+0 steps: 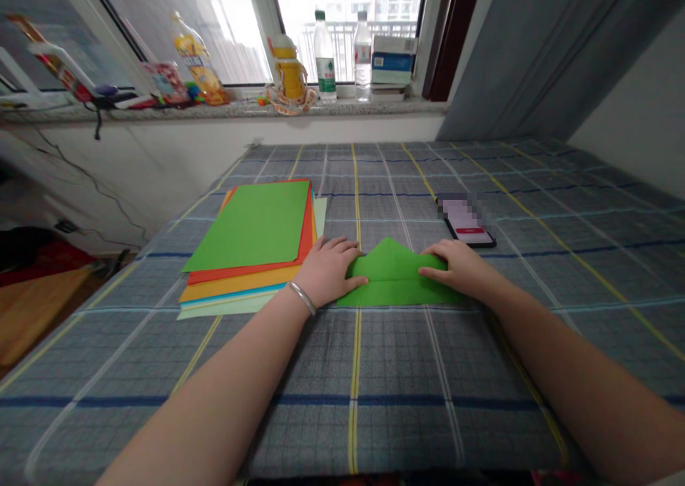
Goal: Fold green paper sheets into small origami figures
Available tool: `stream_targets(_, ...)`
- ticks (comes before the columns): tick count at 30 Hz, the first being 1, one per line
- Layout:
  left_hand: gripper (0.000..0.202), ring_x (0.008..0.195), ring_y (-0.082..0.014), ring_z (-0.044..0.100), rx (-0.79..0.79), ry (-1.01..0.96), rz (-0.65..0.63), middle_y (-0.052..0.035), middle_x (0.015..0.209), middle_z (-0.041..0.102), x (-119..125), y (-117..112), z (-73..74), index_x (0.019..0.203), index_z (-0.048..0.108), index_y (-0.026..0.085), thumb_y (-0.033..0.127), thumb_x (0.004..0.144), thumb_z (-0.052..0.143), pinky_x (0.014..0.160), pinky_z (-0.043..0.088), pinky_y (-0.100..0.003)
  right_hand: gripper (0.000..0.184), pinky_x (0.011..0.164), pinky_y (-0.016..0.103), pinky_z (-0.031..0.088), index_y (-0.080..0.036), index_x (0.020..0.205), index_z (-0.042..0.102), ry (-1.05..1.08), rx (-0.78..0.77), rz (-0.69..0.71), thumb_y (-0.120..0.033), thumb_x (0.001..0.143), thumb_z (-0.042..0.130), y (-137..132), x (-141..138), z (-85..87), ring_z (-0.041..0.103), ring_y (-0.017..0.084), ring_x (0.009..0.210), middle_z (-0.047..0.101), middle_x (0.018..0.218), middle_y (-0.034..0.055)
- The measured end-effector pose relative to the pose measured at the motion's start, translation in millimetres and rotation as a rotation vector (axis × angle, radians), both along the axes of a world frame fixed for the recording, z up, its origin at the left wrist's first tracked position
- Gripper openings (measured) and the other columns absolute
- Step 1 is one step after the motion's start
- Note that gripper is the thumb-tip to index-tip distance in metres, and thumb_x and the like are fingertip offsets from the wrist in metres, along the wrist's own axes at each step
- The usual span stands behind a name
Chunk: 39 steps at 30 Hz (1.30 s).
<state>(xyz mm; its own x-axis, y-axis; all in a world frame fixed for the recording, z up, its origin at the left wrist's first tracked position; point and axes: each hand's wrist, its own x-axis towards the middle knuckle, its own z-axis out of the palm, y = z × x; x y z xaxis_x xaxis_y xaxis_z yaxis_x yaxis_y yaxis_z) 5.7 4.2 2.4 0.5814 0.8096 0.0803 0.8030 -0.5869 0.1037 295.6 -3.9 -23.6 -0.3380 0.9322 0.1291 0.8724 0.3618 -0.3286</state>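
A folded sheet of green paper (393,286) lies on the checked cloth before me, its top edge rising to a point in the middle and a crease running across it. At its left end my left hand (332,268) has thumb and fingers on the paper, gripping it; a silver bangle circles that wrist. My right hand (454,266) pinches the right end, thumb on the front and fingers behind the upper edge. The fingertips behind the paper are partly hidden.
Left of my hands lies a stack of coloured paper (251,225), green on top. A phone (467,220) rests at the back right. On the windowsill (240,109) stand a yellow cup (289,76), clear water bottles (324,58), an orange drink bottle (198,61) and boxes (394,61).
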Motion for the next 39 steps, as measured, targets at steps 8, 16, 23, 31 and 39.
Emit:
stream_targets(8, 0.037, 0.117, -0.0242, 0.053, 0.019, -0.187, -0.001, -0.0040, 0.117, 0.062, 5, 1, -0.8, 0.110, 0.054, 0.022, 0.036, 0.078, 0.068, 0.111, 0.023, -0.056, 0.028, 0.065, 0.030, 0.038, -0.021, 0.074, 0.053, 0.136, -0.054, -0.097, -0.048, 0.076, 0.061, -4, -12, 4.1, 0.053, 0.019, 0.072, 0.060, 0.077, 0.0026)
stream_targets(16, 0.034, 0.107, -0.0245, 0.052, 0.274, -0.251, -0.009, -0.0064, 0.108, 0.059, 10, -6, 7.6, 0.116, 0.056, 0.022, 0.023, 0.082, 0.060, 0.102, 0.037, -0.046, 0.024, 0.059, 0.028, 0.039, -0.021, 0.074, 0.053, 0.446, -0.222, -0.134, -0.044, 0.080, 0.051, -12, -18, 12.8, 0.053, 0.017, 0.067, 0.056, 0.070, -0.0004)
stream_targets(23, 0.036, 0.106, -0.0255, 0.050, 0.270, -0.240, -0.168, -0.0071, 0.114, 0.059, 26, -24, 10.9, 0.123, 0.056, 0.024, 0.038, 0.090, 0.052, 0.096, 0.040, -0.045, 0.026, 0.064, 0.032, 0.050, -0.025, 0.099, 0.050, 0.980, -0.367, -0.379, -0.041, 0.079, 0.054, -12, -32, 6.9, 0.063, 0.019, 0.070, 0.066, 0.082, 0.0019)
stream_targets(31, 0.057, 0.124, -0.0290, 0.044, 0.190, -0.269, -0.240, -0.0107, 0.142, 0.044, 41, -40, 5.9, 0.139, 0.042, 0.025, 0.049, 0.088, 0.053, 0.104, 0.035, -0.050, 0.029, 0.070, 0.035, 0.055, -0.025, 0.104, 0.051, 1.319, -0.560, -0.345, -0.034, 0.078, 0.060, -23, -51, 19.6, 0.067, 0.020, 0.077, 0.070, 0.095, 0.0045)
stream_targets(39, 0.054, 0.138, -0.0318, 0.029, 0.201, -0.289, -0.262, -0.0129, 0.152, 0.027, 40, -38, 4.0, 0.138, 0.043, 0.027, 0.032, 0.086, 0.058, 0.110, 0.026, -0.058, 0.040, 0.072, 0.035, 0.055, -0.023, 0.115, 0.058, 1.340, -0.755, -0.212, -0.031, 0.075, 0.060, -32, -52, 25.1, 0.069, 0.023, 0.085, 0.072, 0.105, 0.0057)
